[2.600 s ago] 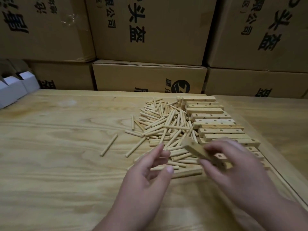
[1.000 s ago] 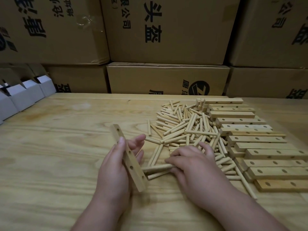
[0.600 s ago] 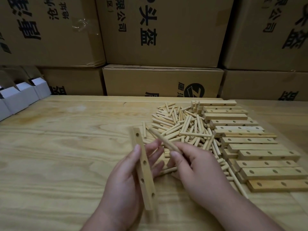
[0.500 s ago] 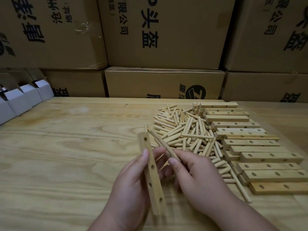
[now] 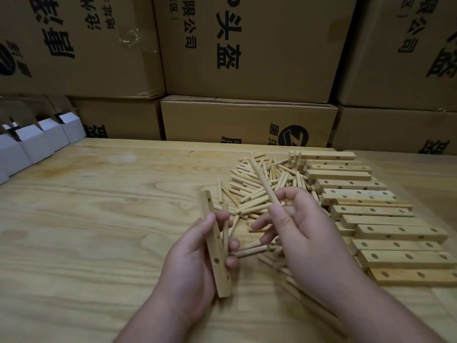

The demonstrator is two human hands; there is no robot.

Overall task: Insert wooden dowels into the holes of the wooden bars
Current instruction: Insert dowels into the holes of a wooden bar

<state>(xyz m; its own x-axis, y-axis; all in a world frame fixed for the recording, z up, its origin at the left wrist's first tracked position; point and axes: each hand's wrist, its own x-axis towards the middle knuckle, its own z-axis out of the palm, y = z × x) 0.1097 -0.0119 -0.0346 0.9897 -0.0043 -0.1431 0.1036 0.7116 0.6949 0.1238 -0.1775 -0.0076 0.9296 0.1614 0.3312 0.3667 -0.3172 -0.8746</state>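
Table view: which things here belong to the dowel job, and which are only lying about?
Job:
left hand holding a bar
right hand holding a dowel
dowel pile
row of bars

Lying about:
brown boxes
white boxes

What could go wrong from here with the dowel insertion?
1. The right hand pinches its dowel near one end, so the far tip may wobble and miss a hole.
2. The left hand holds the bar plus a second dowel; that one could slip out.
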